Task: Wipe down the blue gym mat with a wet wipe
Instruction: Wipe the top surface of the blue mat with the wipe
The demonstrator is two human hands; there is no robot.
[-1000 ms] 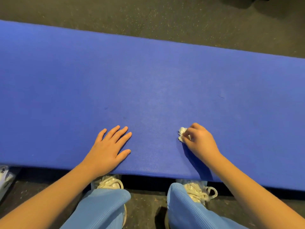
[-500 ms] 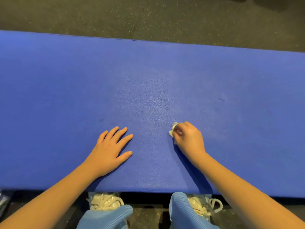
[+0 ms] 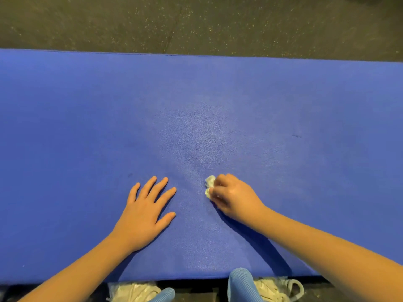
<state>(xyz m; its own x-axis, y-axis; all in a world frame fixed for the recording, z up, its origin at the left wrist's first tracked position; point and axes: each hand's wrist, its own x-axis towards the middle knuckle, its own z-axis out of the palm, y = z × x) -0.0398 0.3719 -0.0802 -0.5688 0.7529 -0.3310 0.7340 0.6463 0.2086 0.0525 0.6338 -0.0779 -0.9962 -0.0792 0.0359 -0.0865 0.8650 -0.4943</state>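
While left hand (image 3: pixel 144 214) stays flat, fingers spread, on mat (image 3: pixel 87 127), right hand (image 3: pixel 235 196) gripping wipe (image 3: pixel 209 186) has slid frame-left toward it; lower-centre strip likely mid-wipe.

Dark speckled rubber floor (image 3: pixel 196 22), seam lines crossing it.

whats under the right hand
A crumpled white wet wipe, pinched by the right hand against the blue gym mat. Only its left edge shows; the rest is covered by the fingers.
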